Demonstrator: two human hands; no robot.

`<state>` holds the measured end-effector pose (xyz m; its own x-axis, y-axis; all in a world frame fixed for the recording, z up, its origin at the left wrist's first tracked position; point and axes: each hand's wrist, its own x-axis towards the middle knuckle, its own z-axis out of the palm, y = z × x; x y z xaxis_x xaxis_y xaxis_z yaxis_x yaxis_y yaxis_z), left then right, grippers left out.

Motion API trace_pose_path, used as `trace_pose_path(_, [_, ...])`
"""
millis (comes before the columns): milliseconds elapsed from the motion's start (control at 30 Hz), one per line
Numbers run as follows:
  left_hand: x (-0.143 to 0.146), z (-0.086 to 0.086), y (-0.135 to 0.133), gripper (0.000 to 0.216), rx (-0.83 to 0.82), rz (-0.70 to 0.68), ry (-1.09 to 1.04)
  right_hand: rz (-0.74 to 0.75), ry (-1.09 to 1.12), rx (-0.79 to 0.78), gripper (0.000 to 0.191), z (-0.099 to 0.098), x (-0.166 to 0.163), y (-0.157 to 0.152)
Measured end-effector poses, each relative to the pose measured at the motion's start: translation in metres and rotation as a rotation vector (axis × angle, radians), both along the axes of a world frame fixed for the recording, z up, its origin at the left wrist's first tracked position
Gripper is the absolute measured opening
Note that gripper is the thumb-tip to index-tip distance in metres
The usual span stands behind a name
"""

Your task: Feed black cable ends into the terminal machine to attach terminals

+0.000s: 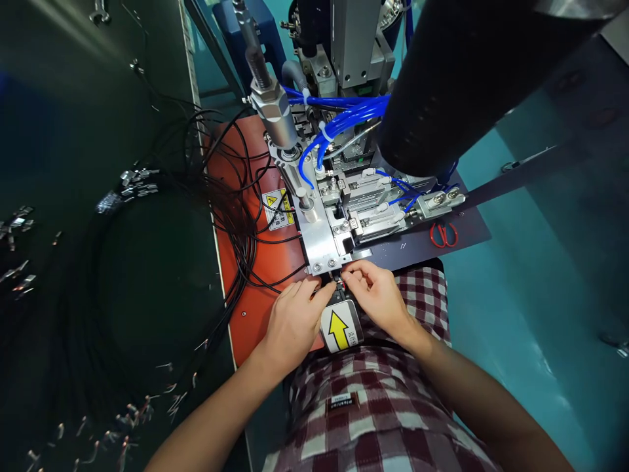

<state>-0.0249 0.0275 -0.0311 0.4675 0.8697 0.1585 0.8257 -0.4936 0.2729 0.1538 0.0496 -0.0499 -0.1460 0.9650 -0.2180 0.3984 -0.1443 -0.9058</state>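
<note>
My left hand (297,314) is closed, its thumb and fingers pinched together at the front end of the machine's metal plate (322,246). Across from it my right hand (376,295) is closed too, fingertips pinched close to the left thumb. Between the fingertips shows a small dark part with red and white specks (339,284); its kind is too small to tell, and the fingers cover most of it. Just below the hands is a white label with a yellow arrow (339,326). Black cables (243,252) run from the left towards the machine.
A vertical air cylinder (278,121) and blue air hoses (351,115) rise behind the plate. A thick black tube (457,85) hangs at upper right. Red-handled scissors (443,235) lie on the base. Bundled cables with metal plugs (140,182) and a wrench (99,12) lie on the dark table.
</note>
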Motion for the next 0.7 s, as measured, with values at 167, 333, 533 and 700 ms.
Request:
trace_pose_path(167, [0.000, 0.000, 0.000, 0.031, -0.002, 0.001, -0.010, -0.001, -0.046, 0.099, 0.012, -0.001, -0.004, 0.002])
trace_pose_path(333, [0.000, -0.001, 0.000, 0.031, -0.006, -0.003, -0.006, 0.055, -0.049, 0.129, 0.012, -0.002, 0.001, -0.001])
trace_pose_path(533, [-0.002, -0.003, -0.001, 0.030, 0.014, -0.011, -0.004, -0.011, 0.153, -0.100, 0.016, -0.018, 0.003, -0.001])
trace_pose_path(700, [-0.003, -0.004, -0.001, 0.030, 0.010, -0.015, 0.001, -0.094, 0.305, -0.221, 0.019, -0.026, 0.010, -0.008])
